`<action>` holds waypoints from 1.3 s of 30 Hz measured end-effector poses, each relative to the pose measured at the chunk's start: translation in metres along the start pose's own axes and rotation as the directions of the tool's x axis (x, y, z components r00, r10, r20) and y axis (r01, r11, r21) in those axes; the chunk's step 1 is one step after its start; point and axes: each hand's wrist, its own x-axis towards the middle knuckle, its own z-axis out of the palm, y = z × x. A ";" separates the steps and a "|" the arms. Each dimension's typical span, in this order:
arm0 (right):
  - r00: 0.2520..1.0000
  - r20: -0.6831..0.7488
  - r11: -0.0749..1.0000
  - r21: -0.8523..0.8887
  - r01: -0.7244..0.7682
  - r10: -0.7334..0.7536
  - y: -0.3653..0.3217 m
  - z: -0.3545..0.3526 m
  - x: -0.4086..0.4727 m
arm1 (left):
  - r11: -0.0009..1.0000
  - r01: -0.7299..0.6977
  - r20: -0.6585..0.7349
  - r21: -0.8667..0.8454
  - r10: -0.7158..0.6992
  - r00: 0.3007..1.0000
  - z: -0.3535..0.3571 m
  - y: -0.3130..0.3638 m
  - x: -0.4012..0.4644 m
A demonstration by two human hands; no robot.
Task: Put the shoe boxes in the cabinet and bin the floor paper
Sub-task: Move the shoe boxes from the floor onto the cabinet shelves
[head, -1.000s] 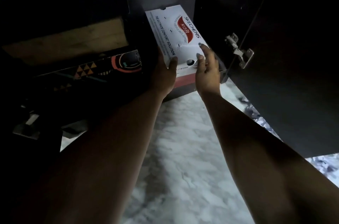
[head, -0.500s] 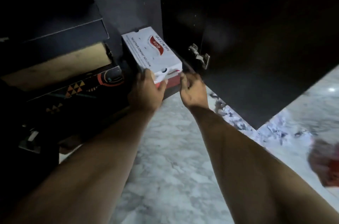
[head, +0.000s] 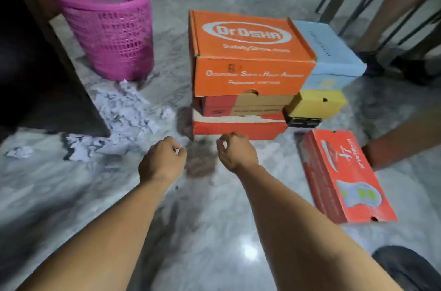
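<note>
Stacked on the marble floor (head: 222, 238), just beyond both hands: the big orange box (head: 250, 52) topmost, a red-and-tan box (head: 245, 104) under it, a flat red box (head: 238, 126) at the bottom. Right of the orange box, a pale blue box (head: 331, 52) over a yellow box (head: 315, 104); nearer and right, a lone red box (head: 346, 176) lying flat. Left of the orange box, the pink basket (head: 107, 23), with torn paper (head: 124, 114) strewn between. Likely stiff cardboard, light, lids loose; best gripped on opposite side walls, low. Paper soft, for scooping. Left hand (head: 162, 162) and right hand (head: 236, 152) loosely curled, apparently holding nothing.
</note>
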 end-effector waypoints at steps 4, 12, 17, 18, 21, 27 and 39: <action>0.975 -0.088 0.961 -0.168 -0.217 0.205 0.117 -0.051 -0.033 | 0.992 -0.119 0.243 -0.052 0.128 0.961 0.073 0.094 -0.016; 0.592 -0.188 0.618 0.136 -0.774 0.783 0.291 -0.105 -0.102 | 0.964 -0.192 0.605 -0.185 0.266 0.751 0.196 0.206 -0.072; 0.568 0.013 0.554 0.204 -0.807 0.823 0.327 -0.096 -0.133 | 0.938 -0.039 0.706 -0.345 0.287 0.648 0.238 0.233 -0.100; 0.576 0.045 0.553 0.233 -0.800 0.816 0.329 -0.093 -0.137 | 0.923 -0.016 0.696 -0.383 0.300 0.652 0.245 0.234 -0.104; 0.610 0.097 0.538 0.378 -0.753 0.786 0.330 -0.081 -0.146 | 0.889 0.070 0.632 -0.453 0.265 0.728 0.247 0.229 -0.112; 0.785 0.146 0.556 0.629 -0.543 0.601 0.256 -0.059 -0.157 | 0.818 0.308 0.544 -0.486 0.007 0.839 0.198 0.164 -0.097; 0.803 0.520 0.792 0.602 -0.102 -0.291 -0.070 0.020 -0.084 | 0.582 0.506 0.307 -0.637 -0.411 0.859 -0.081 -0.133 -0.097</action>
